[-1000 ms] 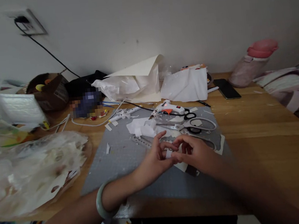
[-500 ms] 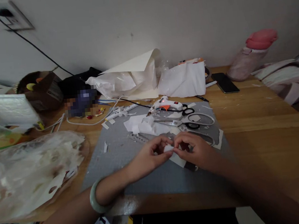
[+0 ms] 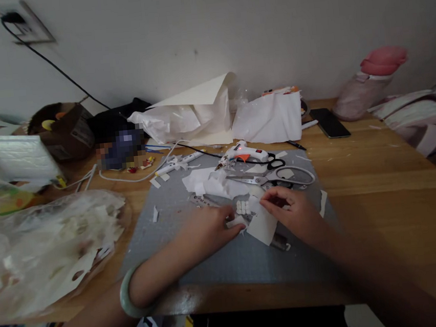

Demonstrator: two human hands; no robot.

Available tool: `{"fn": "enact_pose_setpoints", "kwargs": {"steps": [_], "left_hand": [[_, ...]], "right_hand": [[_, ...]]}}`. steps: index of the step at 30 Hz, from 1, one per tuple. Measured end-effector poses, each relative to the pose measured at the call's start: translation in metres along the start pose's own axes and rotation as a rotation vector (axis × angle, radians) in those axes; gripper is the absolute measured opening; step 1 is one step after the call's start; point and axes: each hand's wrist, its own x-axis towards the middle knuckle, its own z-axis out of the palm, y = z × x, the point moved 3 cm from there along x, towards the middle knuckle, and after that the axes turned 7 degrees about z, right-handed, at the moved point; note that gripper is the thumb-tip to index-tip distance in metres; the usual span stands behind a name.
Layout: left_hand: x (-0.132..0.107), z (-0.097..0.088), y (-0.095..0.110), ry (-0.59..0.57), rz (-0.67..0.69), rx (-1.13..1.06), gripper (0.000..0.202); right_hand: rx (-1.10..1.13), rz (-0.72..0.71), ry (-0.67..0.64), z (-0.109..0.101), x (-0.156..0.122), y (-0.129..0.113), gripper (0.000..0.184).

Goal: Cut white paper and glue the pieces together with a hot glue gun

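Observation:
My left hand point(image 3: 210, 226) is low over the grey cutting mat point(image 3: 212, 264), thumb and fingers closed on a small white paper piece point(image 3: 235, 223). Just beyond its fingertips lies a cluster of small white blocks point(image 3: 243, 207). To the right, my right hand point(image 3: 290, 210) pinches thumb and forefinger together above a white paper sheet point(image 3: 262, 226). Whatever is between those fingertips is too small to make out. Behind the hands lie the scissors point(image 3: 254, 179), partly covered by my right hand, and crumpled white paper point(image 3: 214, 183).
A white glue gun point(image 3: 253, 152) rests at the mat's back edge, its cord running left. Left stands a large plastic bag point(image 3: 49, 251) and a cardboard box point(image 3: 66, 132). At the back right are a phone point(image 3: 330, 123) and a pink bottle point(image 3: 365, 87). Paper scraps dot the mat.
My hands were together at the small white piece and are now apart. The left has drawn slightly left with the paper piece; the right has moved right, uncovering the white blocks.

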Motion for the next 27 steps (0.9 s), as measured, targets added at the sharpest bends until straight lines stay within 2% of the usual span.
{"fn": "enact_pose_setpoints", "kwargs": {"steps": [3,7,10,12,14,17,19,23,27], "left_hand": [[-0.002,0.004,0.000,-0.044,0.010,0.026,0.022],[-0.004,-0.002,0.001,-0.105,0.058,-0.079,0.013],[-0.007,-0.009,-0.004,-0.266,0.112,-0.148,0.011],[-0.007,-0.014,-0.010,-0.358,0.098,-0.174,0.012],[-0.003,-0.019,-0.015,-0.306,0.050,-0.212,0.022],[0.005,-0.022,-0.016,-0.089,0.035,-0.334,0.034],[0.009,-0.018,-0.013,-0.011,0.058,-0.435,0.036],[0.012,-0.005,-0.008,-0.042,0.108,-0.555,0.031],[0.015,0.004,-0.012,-0.028,0.113,-0.532,0.021]], "right_hand": [[-0.078,-0.044,0.053,-0.004,0.002,-0.001,0.016],[-0.102,-0.073,0.082,-0.005,0.003,0.001,0.015],[-0.118,-0.085,0.050,-0.004,0.003,0.002,0.014],[-0.130,-0.099,0.009,-0.001,0.003,0.001,0.013],[-0.141,-0.111,-0.026,0.001,0.003,0.000,0.013],[-0.145,-0.132,-0.052,0.005,0.002,-0.001,0.014],[-0.144,-0.151,-0.078,0.008,0.001,-0.003,0.014],[-0.131,-0.173,-0.111,0.014,-0.001,-0.006,0.014],[-0.126,-0.135,-0.094,0.016,-0.001,-0.004,0.012]]}}
